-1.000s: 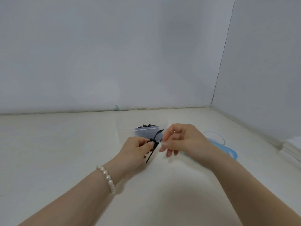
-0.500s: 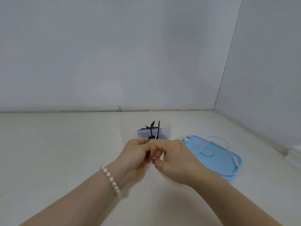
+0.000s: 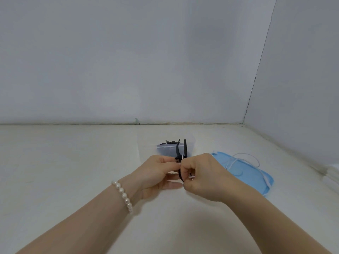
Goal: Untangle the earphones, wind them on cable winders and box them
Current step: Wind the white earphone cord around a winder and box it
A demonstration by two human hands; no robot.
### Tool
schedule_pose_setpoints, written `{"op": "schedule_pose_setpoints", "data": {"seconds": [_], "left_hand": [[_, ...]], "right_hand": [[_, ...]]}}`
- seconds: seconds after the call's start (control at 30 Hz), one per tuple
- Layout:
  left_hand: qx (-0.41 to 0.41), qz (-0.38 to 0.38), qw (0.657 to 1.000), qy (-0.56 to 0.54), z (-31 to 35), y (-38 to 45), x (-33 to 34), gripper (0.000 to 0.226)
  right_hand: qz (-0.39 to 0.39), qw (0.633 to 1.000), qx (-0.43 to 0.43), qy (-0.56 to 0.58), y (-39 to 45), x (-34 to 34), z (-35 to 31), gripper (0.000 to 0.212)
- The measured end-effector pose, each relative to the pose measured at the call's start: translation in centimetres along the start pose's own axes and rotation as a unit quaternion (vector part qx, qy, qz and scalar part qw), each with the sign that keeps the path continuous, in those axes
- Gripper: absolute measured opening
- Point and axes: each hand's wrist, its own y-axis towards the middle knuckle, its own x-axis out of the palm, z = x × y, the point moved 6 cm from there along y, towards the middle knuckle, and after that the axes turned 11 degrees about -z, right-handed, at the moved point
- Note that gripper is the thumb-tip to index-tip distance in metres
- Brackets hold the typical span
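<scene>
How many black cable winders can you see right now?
1 clearly separate: the black cable winder held between the left hand and right hand. More dark ones lie piled in the clear box behind, too bunched to count.

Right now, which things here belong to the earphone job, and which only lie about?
Job:
- black winder, held by left hand and right hand
- white earphone cable, lying on the blue lid
- clear box with more black winders

Lying about:
- pearl bracelet
- white stack at the right edge
</scene>
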Motion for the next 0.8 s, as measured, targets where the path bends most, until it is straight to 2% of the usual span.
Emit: {"op": "schedule_pose_setpoints", "data": {"seconds": [0.07,0.17,0.3,0.4,0.57,0.63,0.7,0.8], "left_hand": [[-0.004,0.004,1.0,0.003,-0.2,0.1,-0.3,0.015],[0.017,0.026,0.999,0.016,0.0,0.1,-0.6,0.019],[0.054,0.07,0.995,0.054,0.7,0.0,-0.8,0.02],[0.089,0.11,0.989,0.042,1.2,-0.2,-1.4,0.02],[0.166,0.181,0.969,-0.019,2.2,-0.6,-2.9,0.024],[0.192,0.205,0.959,-0.039,2.6,-0.9,-3.4,0.024],[0.209,0.218,0.952,-0.049,2.8,-1.1,-3.7,0.023],[0.216,0.221,0.95,-0.04,2.7,-1.1,-3.6,0.021]], "right_hand": [[-0.005,1.0,-0.003,-0.011,-0.1,0.0,-0.1,0.022],[-0.008,1.0,-0.009,-0.004,-0.2,0.1,-0.2,0.021],[0.038,0.993,-0.005,0.109,-0.4,-0.2,0.6,0.035],[0.066,0.982,0.01,0.174,-0.5,-0.3,0.7,0.032],[0.116,0.981,0.009,0.153,-0.8,-1.0,-0.6,0.032],[0.092,0.965,0.024,0.243,-0.8,-0.7,-0.5,0.027],[0.022,0.934,0.029,0.356,-0.6,0.5,-0.6,0.016],[-0.045,0.918,0.049,0.392,-0.1,1.9,0.0,0.01]]}}
